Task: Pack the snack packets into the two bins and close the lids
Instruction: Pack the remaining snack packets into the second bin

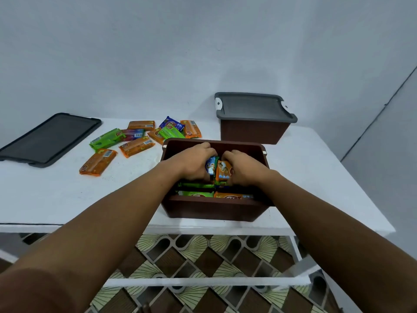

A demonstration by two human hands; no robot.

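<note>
Snack packets [137, 144] are lying loose on the table [316, 177], left of and beyond my fingers, and more are sitting in the open bin [212, 207] beneath them. I am curling my left hand [191, 163] around a blue packet [211, 168] and my right hand [244, 169] around an orange packet [223, 171], the two packets touching. Beyond my right fingers a closed bin [255, 132] is standing, and far left a loose lid [47, 138] is lying.

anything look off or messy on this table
Nothing spilled or damaged. Loose packets lie scattered at mixed angles, some overlapping, on the table left of the open bin, where the left hand grips a blue packet and the right hand an orange packet. A lid lies far left.
</note>
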